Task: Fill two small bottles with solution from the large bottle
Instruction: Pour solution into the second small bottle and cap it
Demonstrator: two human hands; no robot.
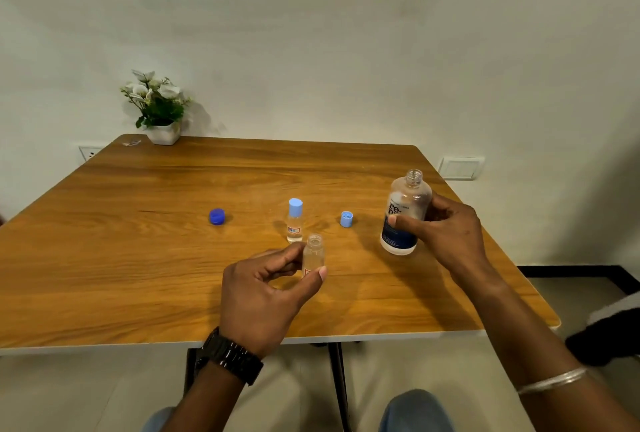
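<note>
Wood-grain counter (173, 258), seen from above, set against a pale wall. Left grip (263, 296) curled round an uncapped small bottle (313, 253), thumb and fingers pinching its clear body, mouth upward, near the counter's middle. Right grip (446, 234) wrapped round the large bottle (405, 217), uncapped, dark blue label facing the camera, tilted slightly with its base at or just above the counter toward the right edge. Just behind the held small bottle, a second small bottle (294, 222), upright, pale blue cap on, clear liquid inside. Between that bottle and the large one, a light blue cap (346, 218) lying loose on the wood. Well apart to the left, a darker blue cap (217, 216), also loose. At the far left corner, a white pot of white flowers (157, 109) against the wall. Black watch (230, 357) on the left wrist, silver bangle (552, 379) on the right. Jeans-clad knees visible below the counter's near edge.
</note>
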